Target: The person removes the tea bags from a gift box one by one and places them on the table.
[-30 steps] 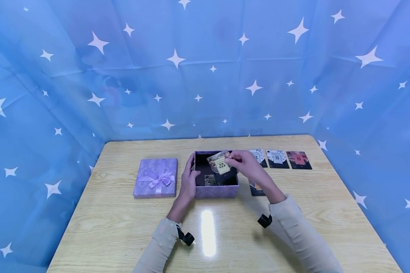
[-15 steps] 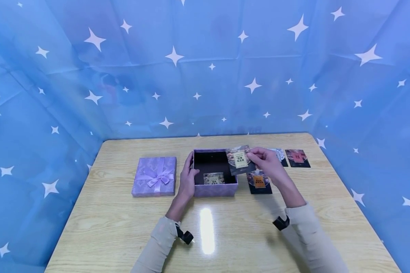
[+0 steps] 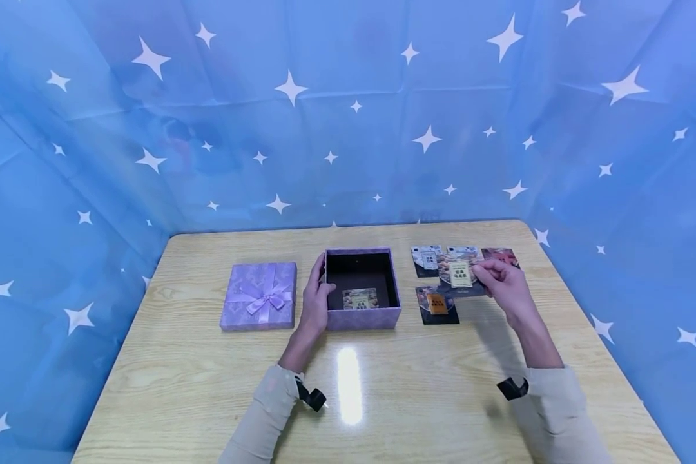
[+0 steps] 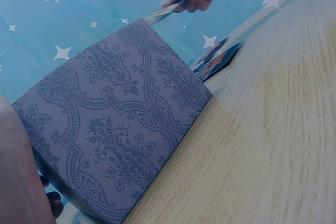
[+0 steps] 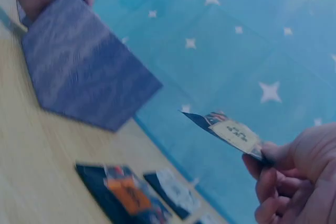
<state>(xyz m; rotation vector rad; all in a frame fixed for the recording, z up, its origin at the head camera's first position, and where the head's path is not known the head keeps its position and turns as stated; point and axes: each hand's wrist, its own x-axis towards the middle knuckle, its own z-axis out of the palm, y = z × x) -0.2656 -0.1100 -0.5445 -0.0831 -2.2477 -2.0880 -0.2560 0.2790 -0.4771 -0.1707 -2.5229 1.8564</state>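
Note:
My left hand (image 3: pixel 316 301) grips the left wall of an open purple box (image 3: pixel 363 320), its thumb over the rim. Inside the box lies a sachet with a pale yellow label (image 3: pixel 360 298). My right hand (image 3: pixel 506 288) pinches a similar dark, yellow-labelled sachet (image 3: pixel 460 274) by its right edge, right of the box. In the right wrist view this held sachet (image 5: pixel 233 131) hangs in the air above the table. Behind it in the head view, part of the back row of sachets is hidden.
Left of the box sits a purple lid (image 3: pixel 259 295) with a ribbon bow. Flat on the table (image 3: pixel 406 399) lie a white-labelled sachet (image 3: pixel 426 260), a red-labelled sachet (image 3: pixel 501 255) and, nearer, an orange-labelled sachet (image 3: pixel 437 305). A blue star-printed curtain (image 3: pixel 348 129) stands behind.
My right hand has carried the yellow-labelled sachet out of the box and rightward over the back row of sachets. The left hand stays on the box.

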